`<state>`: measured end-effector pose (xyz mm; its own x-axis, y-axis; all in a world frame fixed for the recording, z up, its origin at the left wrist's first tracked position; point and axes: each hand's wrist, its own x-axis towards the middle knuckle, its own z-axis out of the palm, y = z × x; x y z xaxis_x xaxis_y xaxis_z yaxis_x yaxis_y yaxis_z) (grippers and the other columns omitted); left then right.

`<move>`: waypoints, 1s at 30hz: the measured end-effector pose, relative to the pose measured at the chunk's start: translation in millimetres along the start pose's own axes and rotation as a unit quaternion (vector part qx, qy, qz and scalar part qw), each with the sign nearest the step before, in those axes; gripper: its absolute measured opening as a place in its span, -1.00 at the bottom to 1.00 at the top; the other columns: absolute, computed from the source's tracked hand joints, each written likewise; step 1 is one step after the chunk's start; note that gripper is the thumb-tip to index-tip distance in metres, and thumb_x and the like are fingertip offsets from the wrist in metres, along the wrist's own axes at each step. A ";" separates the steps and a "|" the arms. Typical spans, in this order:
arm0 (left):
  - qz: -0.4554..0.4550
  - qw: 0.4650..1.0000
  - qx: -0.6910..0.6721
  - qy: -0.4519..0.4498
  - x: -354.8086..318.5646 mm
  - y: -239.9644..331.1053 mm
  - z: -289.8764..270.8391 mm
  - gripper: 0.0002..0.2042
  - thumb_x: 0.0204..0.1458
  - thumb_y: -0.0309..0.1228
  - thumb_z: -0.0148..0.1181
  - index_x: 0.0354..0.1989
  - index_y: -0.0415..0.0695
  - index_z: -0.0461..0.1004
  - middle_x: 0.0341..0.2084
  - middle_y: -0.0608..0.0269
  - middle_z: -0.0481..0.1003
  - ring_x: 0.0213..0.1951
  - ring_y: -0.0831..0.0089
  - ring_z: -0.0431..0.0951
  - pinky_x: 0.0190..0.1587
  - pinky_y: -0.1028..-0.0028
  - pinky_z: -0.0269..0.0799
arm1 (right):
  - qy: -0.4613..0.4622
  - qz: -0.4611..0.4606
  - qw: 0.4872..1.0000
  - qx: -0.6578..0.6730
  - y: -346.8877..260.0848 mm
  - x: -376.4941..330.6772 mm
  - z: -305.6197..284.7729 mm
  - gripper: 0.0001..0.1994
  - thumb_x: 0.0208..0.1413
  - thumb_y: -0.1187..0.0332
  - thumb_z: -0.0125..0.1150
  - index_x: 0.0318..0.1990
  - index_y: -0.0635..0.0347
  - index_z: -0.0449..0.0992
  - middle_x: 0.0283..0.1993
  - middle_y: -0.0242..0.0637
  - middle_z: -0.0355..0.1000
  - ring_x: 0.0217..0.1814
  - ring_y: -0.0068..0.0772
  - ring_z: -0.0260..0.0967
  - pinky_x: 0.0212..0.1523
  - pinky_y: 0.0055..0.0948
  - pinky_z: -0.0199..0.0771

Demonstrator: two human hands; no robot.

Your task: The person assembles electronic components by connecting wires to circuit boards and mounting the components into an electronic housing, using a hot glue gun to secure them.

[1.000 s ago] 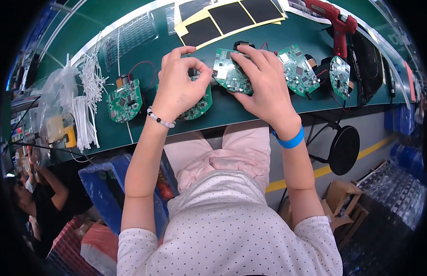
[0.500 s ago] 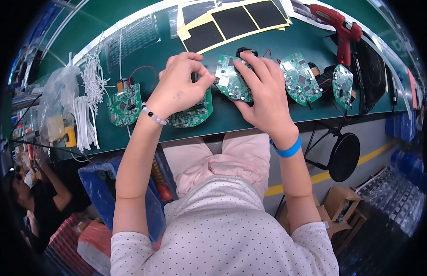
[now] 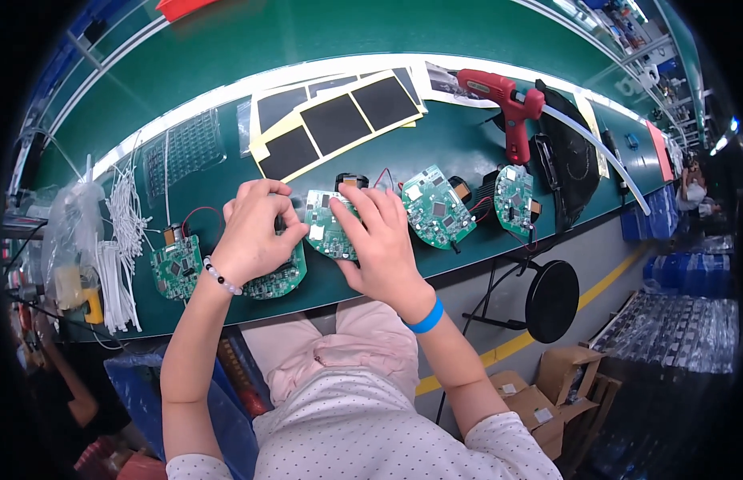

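Observation:
My right hand (image 3: 379,246) lies over a green circuit board (image 3: 322,214), with fingers across its face and the thumb at its lower edge. At that board's left edge, the thumb and forefinger of my left hand (image 3: 258,234) come together in a pinch. Whatever they pinch is too small and hidden to make out. Beneath my left hand lies another green circuit board (image 3: 277,282), partly covered by the hand and wrist. A black part (image 3: 352,181) with a coppery face shows behind the board under my right hand.
Other circuit boards with wired parts lie left (image 3: 176,269) and right (image 3: 437,208). Beyond them are a red glue gun (image 3: 511,104), black adhesive pads on yellow backing (image 3: 336,123) and a black bag (image 3: 575,160). White cable ties (image 3: 115,280) lie at left; a black stool (image 3: 552,301) stands below the table.
The whole view has swung, so the table and both hands appear further left and lower. Both hands keep nearly the same grip and place at the board.

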<state>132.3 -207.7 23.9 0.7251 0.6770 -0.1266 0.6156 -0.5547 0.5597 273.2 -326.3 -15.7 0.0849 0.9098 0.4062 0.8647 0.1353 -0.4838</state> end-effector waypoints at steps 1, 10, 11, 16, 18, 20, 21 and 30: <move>-0.007 1.000 0.001 0.006 -1.6 1.9 -1.2 -0.85 -0.29 -0.40 0.24 -0.69 -0.14 0.40 -0.15 0.21 0.34 -0.04 0.27 0.24 -0.04 0.33 0.09 | 0.004 0.003 1.000 -0.002 -0.9 0.7 -0.2 -0.34 -0.51 0.46 0.29 -0.04 0.24 0.29 0.07 -0.12 0.13 0.07 -0.07 0.07 0.10 -0.03 -0.01; 0.019 0.992 0.016 0.125 -6.3 3.0 11.3 -0.90 -0.31 -0.41 0.24 -0.63 -0.13 0.45 -0.12 0.17 0.34 0.02 0.21 0.20 0.01 0.24 0.01 | 0.012 0.013 1.000 -0.014 3.1 6.6 -0.1 -0.33 -0.54 0.47 0.29 -0.03 0.21 0.29 0.07 -0.14 0.14 0.07 -0.07 0.09 0.10 -0.04 -0.02; 0.039 0.989 0.011 0.140 -7.2 5.5 14.4 -0.91 -0.30 -0.42 0.22 -0.63 -0.14 0.45 -0.12 0.17 0.34 0.03 0.19 0.20 0.01 0.24 0.01 | 0.012 0.017 1.000 -0.019 3.6 6.0 -4.5 -0.33 -0.54 0.46 0.28 -0.04 0.22 0.30 0.07 -0.13 0.14 0.07 -0.06 0.09 0.10 -0.04 -0.02; 0.126 0.975 0.050 0.176 -23.4 6.9 19.6 -0.96 -0.21 -0.54 0.11 -0.55 -0.24 0.44 -0.05 0.02 0.30 0.04 0.00 0.20 0.05 0.21 0.08 | 0.115 -0.012 0.993 0.000 5.9 -1.3 16.1 -0.45 -0.45 0.43 0.14 -0.10 0.30 0.33 0.00 0.01 0.19 0.04 0.02 0.11 0.10 -0.02 0.01; 0.126 0.971 0.093 0.183 -34.3 -0.6 17.6 -0.95 -0.15 -0.56 0.08 -0.51 -0.29 0.40 0.00 0.01 0.25 0.08 0.00 0.14 0.07 0.18 0.05 | 0.078 -0.013 0.997 0.005 -5.6 3.2 17.9 -0.44 -0.47 0.46 0.16 -0.11 0.36 0.30 0.03 -0.01 0.15 0.07 0.00 0.08 0.14 -0.02 -0.05; 0.139 0.964 0.099 0.205 -30.9 1.3 26.4 -0.89 -0.15 -0.53 0.11 -0.56 -0.29 0.33 0.02 0.04 0.23 0.11 0.05 0.11 0.03 0.23 0.11 | 0.100 -0.008 0.995 0.007 -5.0 -1.8 16.8 -0.43 -0.47 0.47 0.18 -0.10 0.38 0.30 0.03 -0.01 0.13 0.08 -0.03 0.04 0.15 -0.01 -0.09; 0.131 0.968 0.070 0.204 -28.4 5.6 30.7 -0.88 -0.14 -0.53 0.12 -0.58 -0.28 0.31 0.04 0.05 0.22 0.12 0.08 0.09 0.07 0.25 0.07 | 0.104 -0.004 0.995 -0.003 -4.3 -5.2 13.8 -0.43 -0.47 0.47 0.18 -0.10 0.39 0.30 0.03 -0.01 0.13 0.08 -0.03 0.04 0.15 0.00 -0.10; 0.074 0.976 -0.045 0.198 -21.6 2.9 37.1 -0.85 -0.18 -0.57 0.15 -0.61 -0.26 0.28 0.08 0.06 0.20 0.12 0.16 0.13 0.04 0.33 0.12 | 0.105 -0.006 0.994 -0.008 -4.3 -3.5 13.0 -0.44 -0.48 0.47 0.18 -0.13 0.39 0.32 0.02 -0.01 0.13 0.07 -0.01 0.05 0.14 0.03 -0.10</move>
<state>129.9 -241.9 -2.2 0.6167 0.7364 0.2784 0.4703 -0.6282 0.6198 262.8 -324.9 -25.1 0.1748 0.8066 0.5647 0.8734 0.1377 -0.4671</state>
